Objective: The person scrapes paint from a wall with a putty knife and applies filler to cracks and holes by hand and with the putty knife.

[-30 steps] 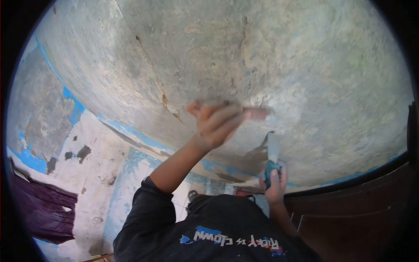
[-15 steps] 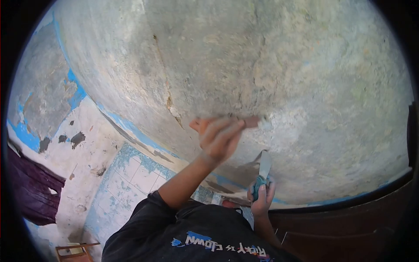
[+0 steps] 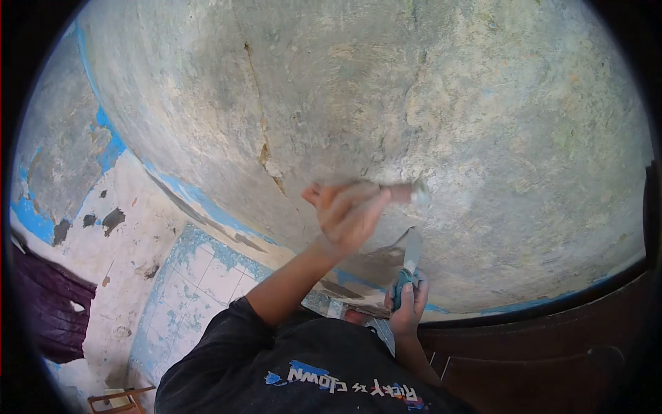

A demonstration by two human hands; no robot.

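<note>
My left hand (image 3: 349, 215), smeared by motion, is closed around a brown-handled tool (image 3: 398, 194) held sideways against the weathered wall (image 3: 331, 103). The tool's pale, blurred tip lies over a whitish patch (image 3: 452, 190); the exact kind of tool cannot be made out. Lower and to the right, my right hand (image 3: 407, 300) grips the teal handle of a putty knife (image 3: 412, 250). Its grey blade points up toward the wall, close below the other tool, with a dark shadow beside it. A long crack (image 3: 263, 153) runs down the wall left of my left hand.
Flaking blue paint (image 3: 110, 141) edges the wall on the left. Below are worn white and blue tiles (image 3: 200, 265), a dark purple cloth (image 3: 52, 303) and a wooden frame-like piece (image 3: 121, 400). A dark brown surface (image 3: 531, 352) lies at the lower right.
The view has shifted slightly. My left hand and its tool have moved a little to the right along the wall; my right hand still holds the putty knife below.
</note>
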